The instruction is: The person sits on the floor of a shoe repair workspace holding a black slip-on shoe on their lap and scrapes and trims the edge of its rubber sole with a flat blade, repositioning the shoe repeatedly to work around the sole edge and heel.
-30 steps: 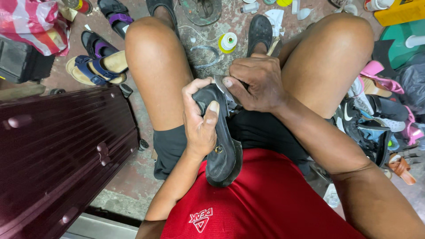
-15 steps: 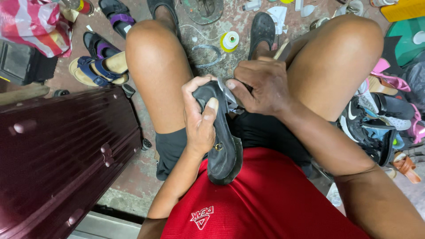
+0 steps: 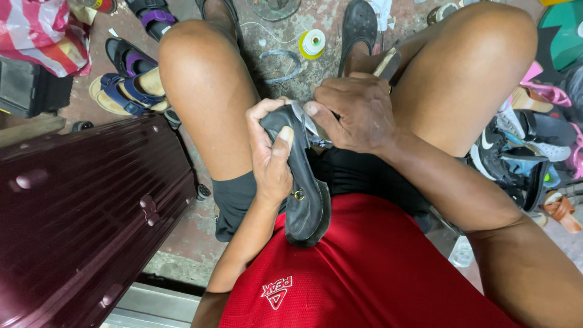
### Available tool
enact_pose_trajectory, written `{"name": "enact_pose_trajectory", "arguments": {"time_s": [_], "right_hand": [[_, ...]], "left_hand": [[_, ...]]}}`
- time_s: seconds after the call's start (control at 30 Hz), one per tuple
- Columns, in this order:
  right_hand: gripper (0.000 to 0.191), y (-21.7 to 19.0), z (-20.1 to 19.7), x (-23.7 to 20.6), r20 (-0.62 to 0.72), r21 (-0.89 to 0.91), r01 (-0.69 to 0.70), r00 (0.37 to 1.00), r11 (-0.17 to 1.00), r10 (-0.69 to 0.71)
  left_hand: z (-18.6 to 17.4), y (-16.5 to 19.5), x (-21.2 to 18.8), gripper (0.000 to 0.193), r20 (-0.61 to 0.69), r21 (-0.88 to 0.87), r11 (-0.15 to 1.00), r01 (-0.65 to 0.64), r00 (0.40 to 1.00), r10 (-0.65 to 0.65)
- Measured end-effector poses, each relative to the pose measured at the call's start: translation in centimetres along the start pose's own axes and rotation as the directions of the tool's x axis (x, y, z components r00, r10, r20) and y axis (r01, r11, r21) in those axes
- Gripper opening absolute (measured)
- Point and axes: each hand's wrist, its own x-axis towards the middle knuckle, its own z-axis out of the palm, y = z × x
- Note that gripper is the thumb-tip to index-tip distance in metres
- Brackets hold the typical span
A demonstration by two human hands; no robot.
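I sit with a black leather shoe (image 3: 305, 194) on my lap, its heel resting against my red shirt. My left hand (image 3: 269, 152) grips the shoe around its front part, thumb on top. At the toe, my right hand (image 3: 354, 114) is closed on a wooden-handled tool (image 3: 387, 62) whose metal part (image 3: 306, 121) lies against the shoe. What kind of tool it is I cannot make out.
A dark maroon ribbed suitcase (image 3: 85, 212) fills the left. On the concrete floor ahead lie sandals (image 3: 124, 91), a yellow-green spool of thread (image 3: 312, 42) and a black shoe (image 3: 358, 24). A heap of shoes (image 3: 528, 152) is piled at the right.
Both hands stay on the shoe; my right hand has shifted slightly at the toe and the tool handle shows more above it.
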Motion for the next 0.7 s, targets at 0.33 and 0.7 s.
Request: {"name": "enact_pose_trajectory", "arguments": {"time_s": [0.33, 0.7], "right_hand": [[0.038, 0.65, -0.43, -0.51, 0.007, -0.092, 0.088, 0.996, 0.992, -0.088], [0.033, 0.92, -0.88, -0.74, 0.012, -0.058, 0.149, 0.989, 0.987, -0.148]], "left_hand": [[0.26, -0.18, 0.1, 0.037, 0.031, -0.003, 1.0, -0.006, 0.999, 0.006], [0.4, -0.13, 0.17, 0.039, 0.028, -0.027, 1.0, -0.004, 1.0, 0.005]]}}
